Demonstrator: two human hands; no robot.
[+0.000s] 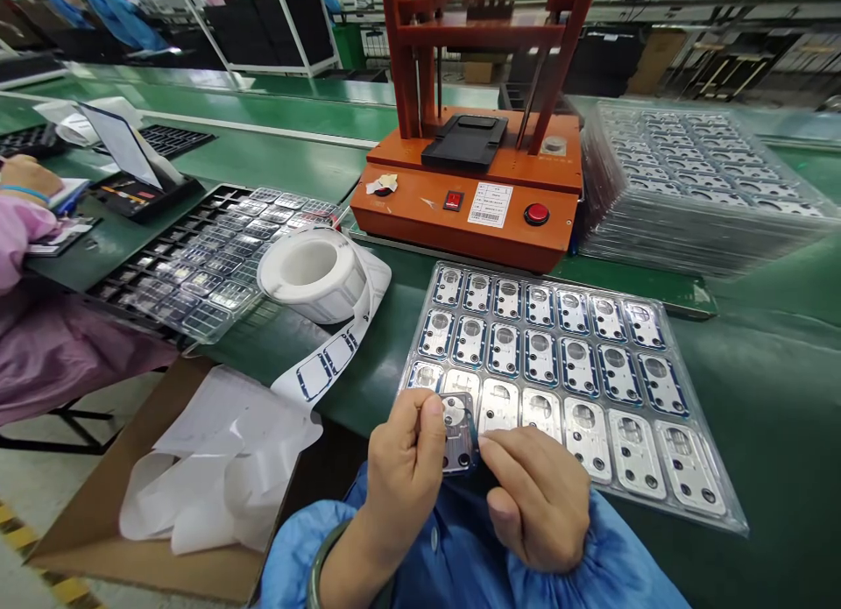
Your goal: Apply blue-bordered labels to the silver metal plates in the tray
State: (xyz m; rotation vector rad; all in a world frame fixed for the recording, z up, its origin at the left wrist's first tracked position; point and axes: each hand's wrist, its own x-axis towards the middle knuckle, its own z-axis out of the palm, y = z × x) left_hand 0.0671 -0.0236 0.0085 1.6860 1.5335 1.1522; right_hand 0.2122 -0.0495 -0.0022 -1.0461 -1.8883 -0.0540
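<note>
Small metal plate (458, 434), pinched in left hand (402, 473), grip closed, right hand (539, 501) touching edge

Left hand (404, 473) at lower centre of frame, thumb pressed toward curled fingers. Right hand (539, 501) just right of it, fingers extended leftward.

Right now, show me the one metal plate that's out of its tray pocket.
The plate pinched in the left hand, above the clear tray; the others lie in the tray's pockets.
</note>
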